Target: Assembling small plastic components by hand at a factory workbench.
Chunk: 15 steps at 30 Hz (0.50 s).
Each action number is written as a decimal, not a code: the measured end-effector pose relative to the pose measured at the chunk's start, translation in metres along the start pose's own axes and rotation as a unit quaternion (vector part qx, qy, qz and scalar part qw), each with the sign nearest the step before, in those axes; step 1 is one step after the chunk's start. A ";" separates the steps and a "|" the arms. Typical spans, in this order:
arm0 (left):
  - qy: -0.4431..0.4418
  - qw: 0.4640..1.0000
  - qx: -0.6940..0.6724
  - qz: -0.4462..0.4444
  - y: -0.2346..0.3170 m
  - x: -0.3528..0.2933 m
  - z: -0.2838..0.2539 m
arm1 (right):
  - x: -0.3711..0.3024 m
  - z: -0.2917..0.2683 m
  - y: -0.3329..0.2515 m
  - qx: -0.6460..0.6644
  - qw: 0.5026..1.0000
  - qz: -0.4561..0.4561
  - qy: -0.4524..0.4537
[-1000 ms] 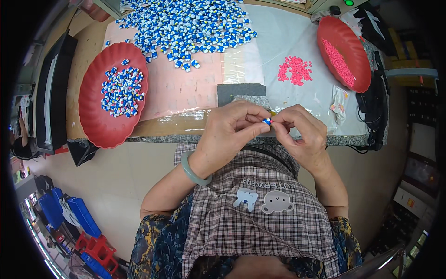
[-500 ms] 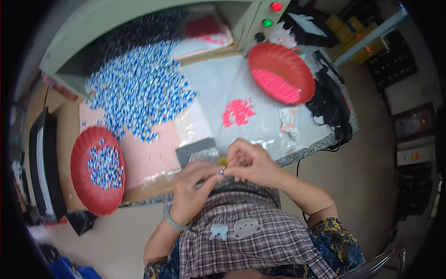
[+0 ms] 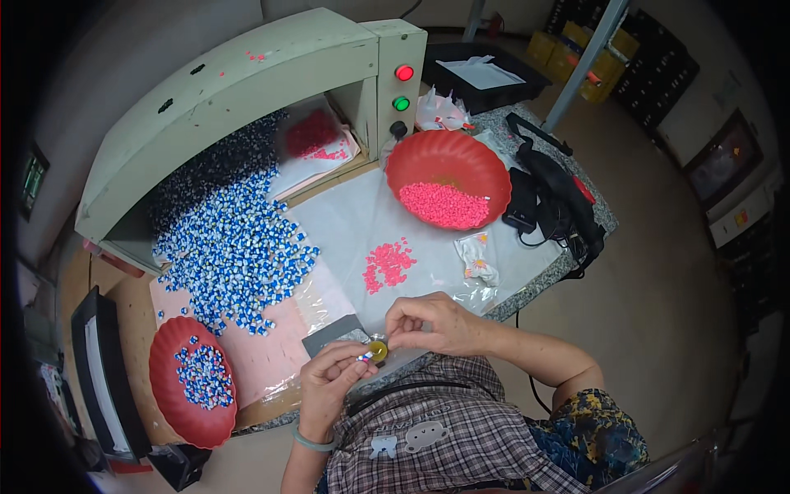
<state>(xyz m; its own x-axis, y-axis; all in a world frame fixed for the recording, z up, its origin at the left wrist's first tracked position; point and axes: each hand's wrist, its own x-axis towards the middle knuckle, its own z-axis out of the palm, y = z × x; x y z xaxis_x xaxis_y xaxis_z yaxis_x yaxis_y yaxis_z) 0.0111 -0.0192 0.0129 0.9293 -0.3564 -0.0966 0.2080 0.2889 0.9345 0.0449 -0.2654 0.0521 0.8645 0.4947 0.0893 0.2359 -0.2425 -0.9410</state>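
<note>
My left hand point(image 3: 327, 377) pinches a small blue-and-white piece point(image 3: 364, 358) with a touch of pink between thumb and fingertips. Just right of it, my right hand point(image 3: 438, 324) has its fingers curled together beside a small round yellow dish or disc point(image 3: 378, 351). Whatever those fingers might hold is too small to make out. Under the dish lies a dark grey pad point(image 3: 327, 336), partly hidden by my left hand. Beyond my hands, small pink pieces point(image 3: 388, 265) lie scattered on a clear sheet.
Many blue-and-white pieces point(image 3: 239, 255) spread out from beneath a pale green machine housing point(image 3: 247, 74). One red bowl point(image 3: 164, 387) of these pieces stands at left; another red bowl point(image 3: 448, 156) holds pink pieces. A crumpled white packet point(image 3: 476, 257) and black straps point(image 3: 568, 193) lie right.
My hands have drawn apart: the right one has left the small piece, which stays in my left fingers. The yellow dish shows more fully. The whole view has shifted.
</note>
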 end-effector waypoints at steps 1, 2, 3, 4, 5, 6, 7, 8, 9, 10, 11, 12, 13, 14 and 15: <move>0.012 1.000 0.004 0.001 0.002 0.000 -0.001 | 0.000 -0.009 0.000 -0.031 1.000 -0.001 0.003; 0.025 1.000 0.008 0.003 0.003 0.000 -0.003 | 0.000 -0.019 0.000 -0.030 1.000 -0.003 0.004; 0.047 0.999 0.003 0.005 0.002 0.000 -0.004 | 0.000 -0.030 0.001 -0.061 0.998 -0.016 0.031; 0.049 0.999 0.006 0.006 0.001 -0.001 -0.006 | 0.001 -0.041 0.003 -0.090 0.994 -0.030 0.057; 0.064 0.998 0.006 0.009 0.000 -0.001 -0.010 | 0.001 -0.052 0.006 -0.090 0.994 -0.031 0.058; 0.079 0.997 0.005 0.012 0.000 0.000 -0.013 | 0.002 -0.064 0.011 -0.060 0.994 0.002 0.093; 0.080 0.997 0.007 0.014 0.001 0.000 -0.015 | 0.003 -0.074 0.014 -0.030 0.991 0.035 0.128; 0.097 0.995 0.011 0.032 0.001 0.000 -0.017 | 0.004 -0.084 0.016 -0.029 0.991 0.032 0.129; 0.114 0.992 0.014 0.051 0.002 0.001 -0.020 | 0.005 -0.094 0.017 -0.050 0.988 0.026 0.143; 0.114 0.992 0.016 0.052 0.004 0.002 -0.023 | 0.006 -0.103 0.019 -0.072 0.985 0.019 0.158; 0.131 0.989 0.028 0.063 0.006 0.002 -0.026 | 0.008 -0.113 0.024 -0.095 0.982 0.013 0.164; 0.149 0.985 0.040 0.074 0.009 0.003 -0.029 | 0.012 -0.123 0.027 -0.094 0.982 0.011 0.165; 0.160 0.983 0.038 0.079 0.012 0.003 -0.032 | 0.015 -0.133 0.032 -0.102 0.977 0.019 0.186; 0.160 0.983 0.040 0.080 0.015 0.003 -0.036 | 0.019 -0.145 0.036 -0.110 0.972 0.027 0.207; 0.188 0.973 0.086 0.105 0.018 0.003 -0.041 | 0.024 -0.160 0.044 -0.155 0.961 0.009 0.228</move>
<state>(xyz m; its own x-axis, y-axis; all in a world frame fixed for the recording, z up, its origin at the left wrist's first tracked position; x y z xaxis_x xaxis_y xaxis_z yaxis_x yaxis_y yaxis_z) 0.0305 0.0211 0.0155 0.9984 0.0537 0.0149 -0.0232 0.1566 0.9874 0.1470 -0.3976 0.0650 0.9577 0.0872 0.2743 0.2786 -0.5201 -0.8074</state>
